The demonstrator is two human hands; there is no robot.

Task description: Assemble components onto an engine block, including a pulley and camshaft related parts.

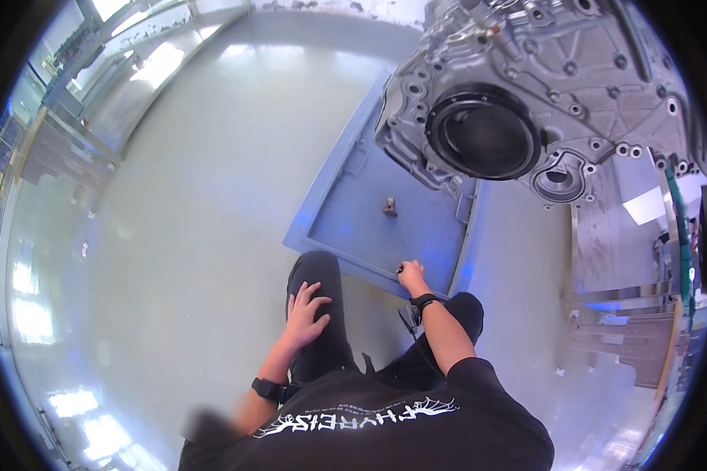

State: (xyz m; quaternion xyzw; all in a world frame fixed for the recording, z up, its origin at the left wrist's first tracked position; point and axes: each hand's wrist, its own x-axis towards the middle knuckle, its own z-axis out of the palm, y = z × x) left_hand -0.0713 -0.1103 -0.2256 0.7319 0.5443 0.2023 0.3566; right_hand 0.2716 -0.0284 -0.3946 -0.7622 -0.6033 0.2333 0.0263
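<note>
I am crouched over a blue metal tray (346, 196) on the floor. My right hand (412, 276) reaches down to the tray's near rim and seems to pinch a small dark item there; what it is cannot be made out. My left hand (306, 312) lies flat on my left knee with its fingers spread and nothing in it. A small grey metal part (390, 207) sits alone near the middle of the tray. Above the tray hangs a large grey cast metal housing (542, 86) with a round black opening.
A pale glossy floor (181, 235) spreads to the left. Metal racks and framework (63, 149) stand along the far left. Steel plates and a stand (620, 314) crowd the right side beside the housing.
</note>
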